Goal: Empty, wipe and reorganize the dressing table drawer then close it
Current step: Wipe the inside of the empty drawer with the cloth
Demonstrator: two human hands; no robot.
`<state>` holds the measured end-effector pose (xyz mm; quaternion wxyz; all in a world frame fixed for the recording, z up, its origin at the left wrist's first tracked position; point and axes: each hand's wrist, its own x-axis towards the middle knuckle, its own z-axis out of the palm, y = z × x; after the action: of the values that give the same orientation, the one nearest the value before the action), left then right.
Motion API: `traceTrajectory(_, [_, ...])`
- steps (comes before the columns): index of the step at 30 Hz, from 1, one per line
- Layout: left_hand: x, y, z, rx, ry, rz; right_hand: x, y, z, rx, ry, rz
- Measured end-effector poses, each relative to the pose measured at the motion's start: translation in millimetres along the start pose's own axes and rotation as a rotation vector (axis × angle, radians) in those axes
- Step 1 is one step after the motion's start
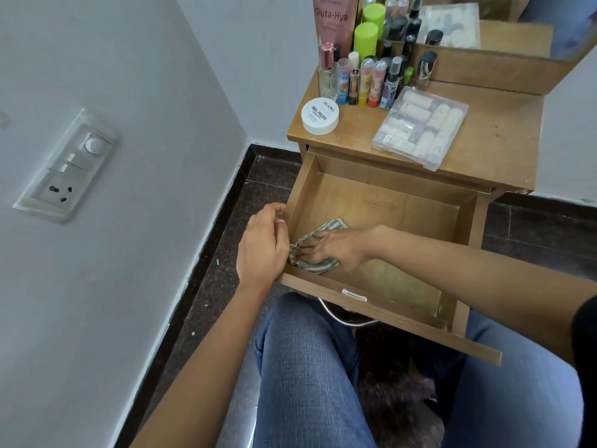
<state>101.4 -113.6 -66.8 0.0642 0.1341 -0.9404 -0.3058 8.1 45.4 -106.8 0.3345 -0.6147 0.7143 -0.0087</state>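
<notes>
Left hand [263, 244] curled over the left wall of the open drawer [300, 185] at its near corner, probably to steady it. Right hand [336, 248] flat, fingers spread, pressing the striped cloth [332, 225] onto the drawer floor in that same corner. Emptying apparently done, wiping in hand. Parked beyond on the tabletop [497, 134], likely awaiting return: white tub [320, 116], clear box [420, 127], bottles [368, 79].

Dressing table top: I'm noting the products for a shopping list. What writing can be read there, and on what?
"Gluta-Hya": on the pink tube at the back.
"zudio" and "NAIL POLISH": on the white tub; its smaller line is too small to read.
The small bottles in the row: labels too blurred.
The clear plastic box: no readable text.
</notes>
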Motion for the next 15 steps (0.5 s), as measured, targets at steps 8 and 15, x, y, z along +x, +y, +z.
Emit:
traceTrajectory(8, [1, 1, 2, 0.033, -0.004, -0.007, -7, 4, 5, -0.213, -0.017, -0.041])
traceTrajectory(15, [0, 2, 1, 0.054, -0.01, 0.002, 2, -5, -3, -0.152, -0.006, 0.001])
